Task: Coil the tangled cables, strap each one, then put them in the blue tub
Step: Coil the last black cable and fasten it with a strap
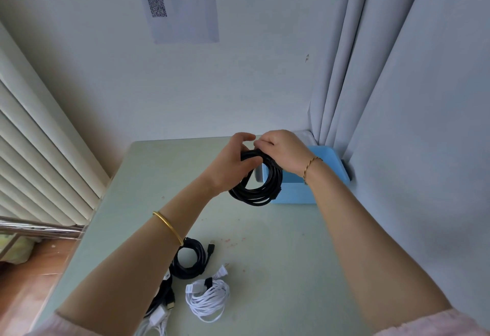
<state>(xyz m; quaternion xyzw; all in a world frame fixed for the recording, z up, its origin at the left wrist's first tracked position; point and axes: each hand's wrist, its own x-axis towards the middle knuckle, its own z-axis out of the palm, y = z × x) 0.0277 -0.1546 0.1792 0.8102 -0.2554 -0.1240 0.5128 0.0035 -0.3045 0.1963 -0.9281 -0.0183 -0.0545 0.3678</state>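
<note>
A coiled black cable (256, 192) hangs in the air above the far half of the table. My left hand (233, 162) grips the top of the coil from the left. My right hand (282, 151) has its fingers curled over the same spot from the right, pinching at the bundle. The blue tub (331, 168) stands just behind and right of the coil, partly hidden by my right wrist. Nearer me lie a second black coil (189, 258) and a strapped white coil (208, 300).
The pale green table (278, 256) ends at a white wall; grey curtains (397, 97) hang at the right. More loose black and white cables (160, 311) lie at the near left edge. A radiator (34, 150) and metal rail (39, 228) stand to the left.
</note>
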